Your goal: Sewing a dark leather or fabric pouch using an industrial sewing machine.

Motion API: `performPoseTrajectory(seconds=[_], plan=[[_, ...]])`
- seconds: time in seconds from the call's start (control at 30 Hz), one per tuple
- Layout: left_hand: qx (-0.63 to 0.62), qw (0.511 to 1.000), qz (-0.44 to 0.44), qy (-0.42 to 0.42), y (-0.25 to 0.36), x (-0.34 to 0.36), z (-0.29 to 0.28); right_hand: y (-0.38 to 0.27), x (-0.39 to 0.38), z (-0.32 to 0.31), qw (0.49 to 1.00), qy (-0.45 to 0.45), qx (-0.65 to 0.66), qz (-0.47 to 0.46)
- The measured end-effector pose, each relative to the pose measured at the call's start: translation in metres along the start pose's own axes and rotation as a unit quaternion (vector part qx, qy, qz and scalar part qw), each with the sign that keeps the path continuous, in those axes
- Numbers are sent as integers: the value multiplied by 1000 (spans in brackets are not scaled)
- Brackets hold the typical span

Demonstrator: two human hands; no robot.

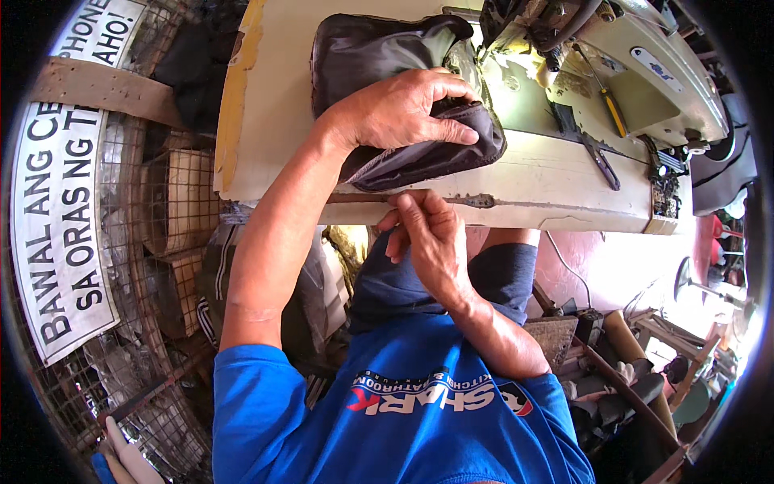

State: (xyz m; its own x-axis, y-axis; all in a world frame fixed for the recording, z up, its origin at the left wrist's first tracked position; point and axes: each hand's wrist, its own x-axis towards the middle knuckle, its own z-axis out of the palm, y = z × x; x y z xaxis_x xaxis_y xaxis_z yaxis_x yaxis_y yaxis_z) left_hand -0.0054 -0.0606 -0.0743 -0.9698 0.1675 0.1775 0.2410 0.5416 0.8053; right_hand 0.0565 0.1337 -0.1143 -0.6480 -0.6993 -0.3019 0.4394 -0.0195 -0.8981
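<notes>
A dark grey-brown fabric bag or pouch lies on the sewing table, with its edge close to the sewing machine's needle area. My left hand rests over it, thumb along the near fold and fingers curled into the cloth by the machine. Below the table's front edge, my right hand is closed, thumb against bent fingers. Whatever it may hold is hidden. The sewing machine stands at the right, its lamp lighting the cloth.
On the tabletop, a yellow-handled screwdriver leans by the machine, and dark scissors or snips lie near it. A wire-mesh partition with signs runs along the left. Scrap wood and rolls pile up at lower right.
</notes>
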Motion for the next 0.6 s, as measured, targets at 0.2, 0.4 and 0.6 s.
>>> performPoseTrajectory(seconds=[0.2, 0.4, 0.6], plan=[[98, 993, 59, -12, 4, -1, 8, -1, -29, -46, 959, 3, -271, -83], [107, 993, 44, -12, 5, 0, 11, -7, -32, -47, 734, 2, -544, -407], [109, 993, 45, -17, 6, 0, 11, -30, 25, -32, 617, -74, -637, -455]])
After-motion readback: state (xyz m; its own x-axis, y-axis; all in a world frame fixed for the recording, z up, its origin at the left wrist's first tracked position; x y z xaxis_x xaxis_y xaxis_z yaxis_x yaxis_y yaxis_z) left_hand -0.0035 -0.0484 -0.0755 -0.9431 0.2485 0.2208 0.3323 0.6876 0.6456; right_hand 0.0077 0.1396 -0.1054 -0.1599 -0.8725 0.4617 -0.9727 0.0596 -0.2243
